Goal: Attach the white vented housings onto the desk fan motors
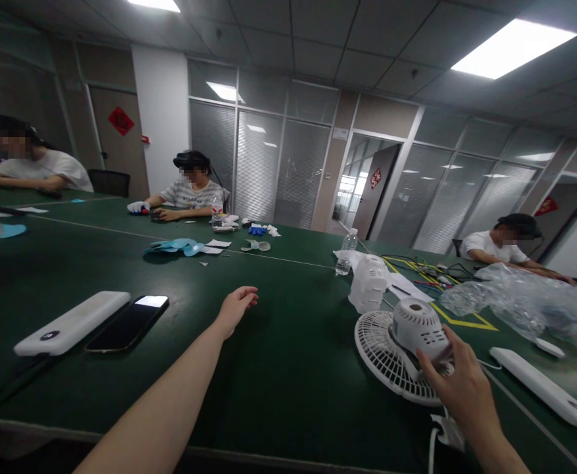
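So the white fan (414, 322) was lying grille-down at the lower right of the frame, motor housing up. The right hand (466, 382) had its grip partly open around the housing's side, thumb and fingers on the plastic. The left hand (236, 313) hung near the middle, loosely curled, nothing visible in it. My guess: most of the weight was in that stiff, slightly slick housing, so that was the spot to hold; the thin grille (374, 355) looked easier to bend or crack. Edge-wise, a white plastic part (368, 283) stood just behind, a power bank (545, 388) lay off to the right, and the cord (432, 451) trailed toward the table's (288, 368) near edge. The phone (130, 326) was well apart, so sliding left seemed roomiest, imo.
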{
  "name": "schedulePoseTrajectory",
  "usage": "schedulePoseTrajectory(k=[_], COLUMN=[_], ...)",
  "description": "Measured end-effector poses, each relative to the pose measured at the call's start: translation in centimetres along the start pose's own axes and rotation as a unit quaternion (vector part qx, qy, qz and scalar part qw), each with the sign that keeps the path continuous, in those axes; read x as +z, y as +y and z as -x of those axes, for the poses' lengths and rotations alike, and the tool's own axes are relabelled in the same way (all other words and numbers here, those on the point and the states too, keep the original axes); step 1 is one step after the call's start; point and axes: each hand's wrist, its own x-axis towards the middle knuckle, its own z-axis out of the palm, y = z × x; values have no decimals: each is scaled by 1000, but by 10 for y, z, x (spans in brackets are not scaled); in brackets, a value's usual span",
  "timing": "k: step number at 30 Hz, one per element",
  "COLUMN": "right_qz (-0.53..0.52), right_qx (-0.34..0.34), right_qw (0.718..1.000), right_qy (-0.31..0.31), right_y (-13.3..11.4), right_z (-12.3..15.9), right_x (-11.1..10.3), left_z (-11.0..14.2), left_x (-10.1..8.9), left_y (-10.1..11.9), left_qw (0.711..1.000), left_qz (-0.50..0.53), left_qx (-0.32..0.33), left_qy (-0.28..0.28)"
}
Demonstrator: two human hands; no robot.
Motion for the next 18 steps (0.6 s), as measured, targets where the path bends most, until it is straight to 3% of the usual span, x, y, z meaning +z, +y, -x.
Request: schedulePoseTrajectory(k=[7, 10, 13, 18], right_qz=[11, 2, -18, -55], right_qx=[-4, -9, 26, 78], right_qw=[1000, 999, 996, 992], right_qy=[4, 38, 85, 83], right_y=[0, -7, -18, -45], right_z=[-12, -24, -47, -109], right_x=[3, -1, -7, -2], left_z=[-1, -1, -2, -1], left_x=[-2, -1, 0, -1], left_y=[-1, -2, -2, 0], left_qw=[1000, 1000, 1000, 1000], left_qz=[-10, -13, -13, -12], left_qx=[-5, -3, -2, -3], left_qy=[-5, -5, -6, -7])
